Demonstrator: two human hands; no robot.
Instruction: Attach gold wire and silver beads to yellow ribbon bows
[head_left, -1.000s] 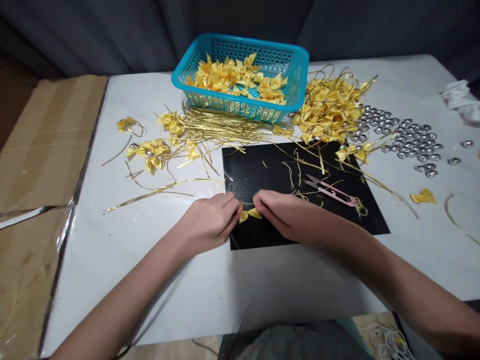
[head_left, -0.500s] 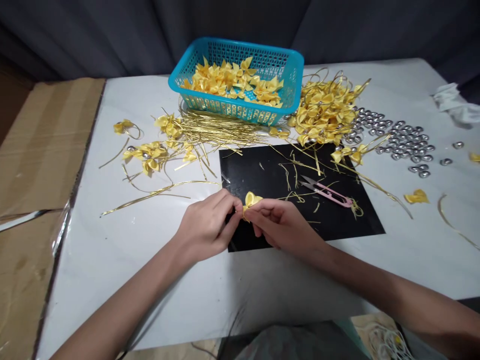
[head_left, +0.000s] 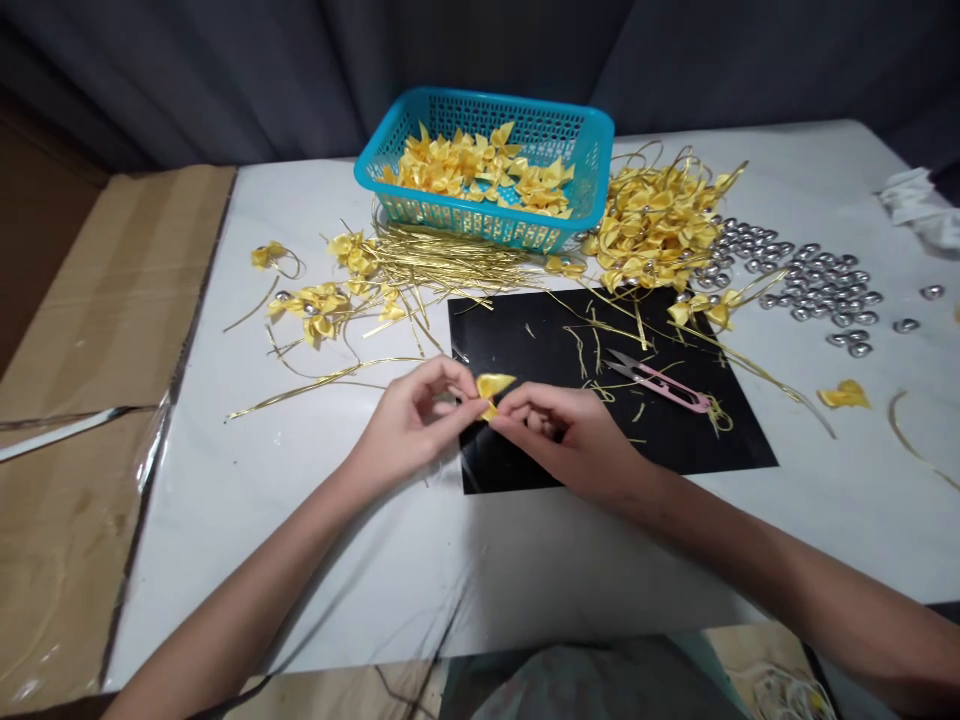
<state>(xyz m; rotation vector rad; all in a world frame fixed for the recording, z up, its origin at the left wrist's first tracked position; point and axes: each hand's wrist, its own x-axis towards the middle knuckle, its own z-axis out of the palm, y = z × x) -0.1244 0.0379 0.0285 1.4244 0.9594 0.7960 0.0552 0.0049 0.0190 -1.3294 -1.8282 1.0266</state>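
Observation:
Between my two hands, over the left part of a black mat (head_left: pixel 517 465), is a small yellow ribbon bow (head_left: pixel 493 385). My left hand (head_left: pixel 424 415) pinches its left side between thumb and forefinger. From the other side, the thumb and forefinger of my right hand (head_left: pixel 566 430) close on its lower right edge, with the other fingers curled in. The fingertips cover part of the bow. Pink thread snips (head_left: pixel 671 390) lie on the mat to the right of my right hand, among short gold wire scraps.
A blue basket (head_left: pixel 487 211) of yellow bows stands at the back, with a bundle of gold wire ties (head_left: pixel 450 258) before it. Right of it are a pile of yellow bows (head_left: pixel 656 225) and many silver beads (head_left: pixel 817 280). Cardboard (head_left: pixel 150 270) lies at the left.
The bow has turned in my fingers, and its pointed tip now faces right. My left hand has shifted slightly up with its fingers less bunched. The whole view has shifted a little.

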